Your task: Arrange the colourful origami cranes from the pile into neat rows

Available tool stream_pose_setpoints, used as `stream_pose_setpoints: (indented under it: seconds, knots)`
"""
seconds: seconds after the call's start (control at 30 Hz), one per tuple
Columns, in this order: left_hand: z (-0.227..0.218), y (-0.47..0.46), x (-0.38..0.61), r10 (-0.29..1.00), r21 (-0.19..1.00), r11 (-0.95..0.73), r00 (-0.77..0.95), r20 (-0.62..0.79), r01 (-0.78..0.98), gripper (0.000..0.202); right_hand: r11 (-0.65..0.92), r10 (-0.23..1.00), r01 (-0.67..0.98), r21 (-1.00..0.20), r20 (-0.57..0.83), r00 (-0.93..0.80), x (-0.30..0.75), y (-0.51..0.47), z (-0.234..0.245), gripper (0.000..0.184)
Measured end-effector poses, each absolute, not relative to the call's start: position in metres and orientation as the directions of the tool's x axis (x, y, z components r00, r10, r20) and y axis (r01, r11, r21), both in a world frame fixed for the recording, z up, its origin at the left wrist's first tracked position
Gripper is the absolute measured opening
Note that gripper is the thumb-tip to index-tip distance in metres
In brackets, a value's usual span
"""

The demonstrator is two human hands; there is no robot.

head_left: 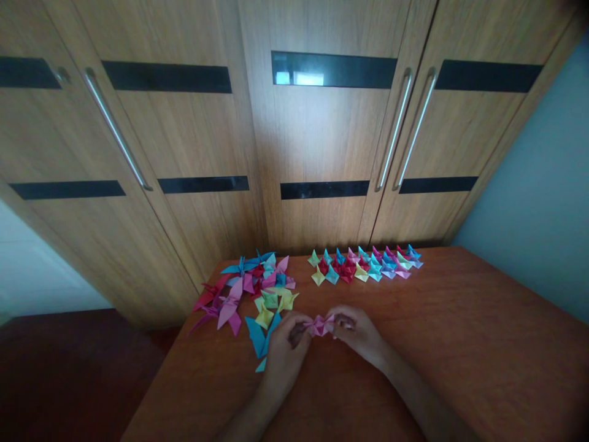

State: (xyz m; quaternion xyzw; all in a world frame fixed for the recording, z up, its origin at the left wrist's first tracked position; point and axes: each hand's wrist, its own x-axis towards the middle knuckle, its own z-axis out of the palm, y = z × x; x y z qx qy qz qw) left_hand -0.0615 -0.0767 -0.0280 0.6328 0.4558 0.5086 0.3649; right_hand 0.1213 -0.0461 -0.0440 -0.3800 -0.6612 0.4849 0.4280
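A small pink origami piece is held between my two hands, just above the table's middle. My left hand pinches its left end between thumb and fingers. On the other side, my right hand pinches the right end. Close by my left hand lies a blue folded paper, partly hidden behind that hand. Yellow and green folded papers sit just beyond it. The lower fingers of both hands are curled and partly out of sight.
Origami cranes in pink, red and blue are heaped at the table's left. Rows of small folded paper pieces in several colours stand along the back edge. Behind the brown wooden table rises a wardrobe with metal handles.
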Motion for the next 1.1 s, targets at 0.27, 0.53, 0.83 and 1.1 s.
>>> stream_pose_setpoints:
  seconds: [0.27, 0.53, 0.83, 1.1]
  knots:
    - [-0.034, -0.076, -0.063, 0.961, 0.935, -0.276, 0.064, 0.269, 0.222, 0.010, 0.309, 0.917, 0.194, -0.931, 0.238, -0.320, 0.122, -0.045, -0.038, 0.020]
    - [-0.045, -0.078, -0.059, 0.987, 0.979, -0.152, 0.070, 0.143, 0.136, 0.019, 0.367, 0.889, 0.206, -0.907, 0.407, 0.207, 0.178, -0.024, -0.026, 0.020]
    - [-0.047, -0.076, -0.057, 0.985, 0.980, -0.133, 0.128, 0.114, 0.147, 0.018, -0.117, 0.620, 0.609, -0.784, 0.421, 0.662, 0.326, 0.016, -0.040, 0.042]
    - [-0.050, -0.076, -0.058, 0.982, 0.968, -0.156, 0.139, 0.130, 0.197, 0.020, -0.548, 0.752, 0.725, -0.417, 0.133, 0.645, 0.355, 0.027, -0.066, 0.044]
